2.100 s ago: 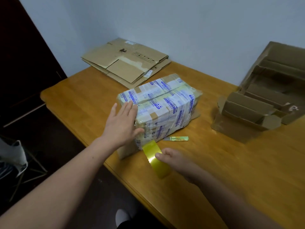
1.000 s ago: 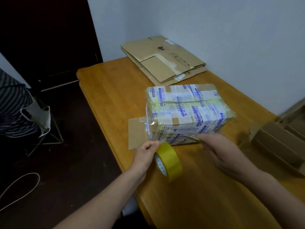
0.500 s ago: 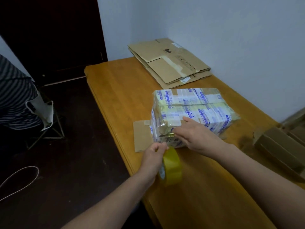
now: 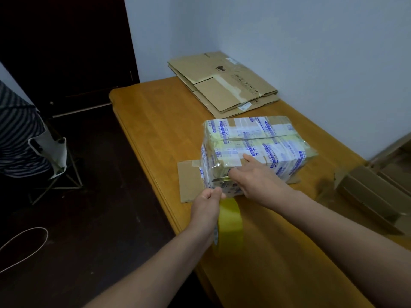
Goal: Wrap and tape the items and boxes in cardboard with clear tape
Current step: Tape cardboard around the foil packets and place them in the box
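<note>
One tape-wrapped rectangular parcel (image 4: 255, 150), one yellowish roll of clear tape (image 4: 229, 221), one small metal-bladed cutter (image 4: 219, 179), two flattened brown cardboard boxes (image 4: 222, 85), one flat brown cardboard sheet (image 4: 189, 181), one opened brown cardboard box (image 4: 373, 192), one wooden worktop (image 4: 155, 121), two hands: left hand (image 4: 208, 202), right hand (image 4: 255, 181).
</note>
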